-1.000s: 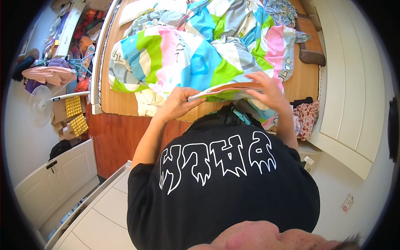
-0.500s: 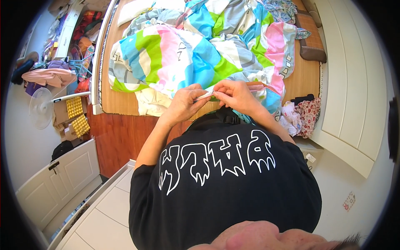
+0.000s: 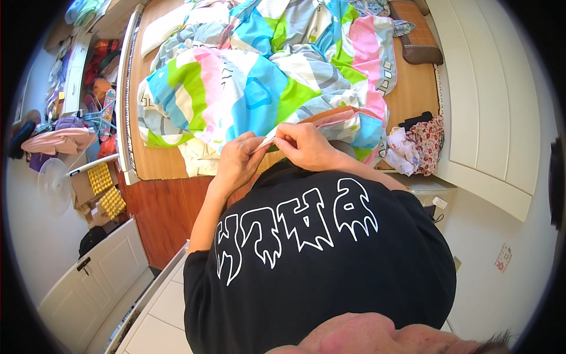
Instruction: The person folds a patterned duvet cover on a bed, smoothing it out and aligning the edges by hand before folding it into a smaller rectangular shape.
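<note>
A duvet cover [image 3: 253, 97] patterned in blue, green, pink, white and grey lies rumpled across the bed. Its near edge is pulled toward my body, and both hands pinch that edge a short way apart. My left hand [image 3: 239, 159] is closed on the pale end of the edge, thumb and fingers together. To its right, my right hand [image 3: 305, 146] pinches the same edge between thumb and fingertips. From there, a pink and orange-brown band of the edge runs off to the right. What lies right between the fingertips is too small to make out.
Cream cloth [image 3: 200, 158] hangs at the bed's near left edge. Folded clothes [image 3: 415, 147] lie at the near right corner, with a brown cushion [image 3: 421, 44] farther back. At left stand a white fan [image 3: 54, 186] and piled clothes. A white cabinet [image 3: 159, 307] is close at lower left.
The whole view has shifted, so the bed and duvet cover sit farther left. Both hands keep pinching the edge, and more of its pink and brown band shows beside my right hand.
</note>
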The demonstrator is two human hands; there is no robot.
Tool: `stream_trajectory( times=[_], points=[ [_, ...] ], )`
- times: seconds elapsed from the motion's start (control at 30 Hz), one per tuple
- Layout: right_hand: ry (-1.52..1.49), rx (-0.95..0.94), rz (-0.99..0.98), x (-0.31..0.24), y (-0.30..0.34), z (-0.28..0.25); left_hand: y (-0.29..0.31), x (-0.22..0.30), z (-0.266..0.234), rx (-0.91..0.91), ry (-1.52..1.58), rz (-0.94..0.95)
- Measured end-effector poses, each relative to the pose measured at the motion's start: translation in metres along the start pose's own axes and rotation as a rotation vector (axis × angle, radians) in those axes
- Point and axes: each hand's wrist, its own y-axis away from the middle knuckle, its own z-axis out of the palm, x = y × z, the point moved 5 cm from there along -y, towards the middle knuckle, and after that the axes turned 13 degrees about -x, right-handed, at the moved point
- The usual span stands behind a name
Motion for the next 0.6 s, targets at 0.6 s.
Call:
stream_trajectory(
  times=[0.6],
  points=[
    [0.242, 0.326, 0.572, 0.158, 0.150, -0.159, 0.051, -0.066, -0.079, 0.224, 0.294, -0.104]
  ],
)
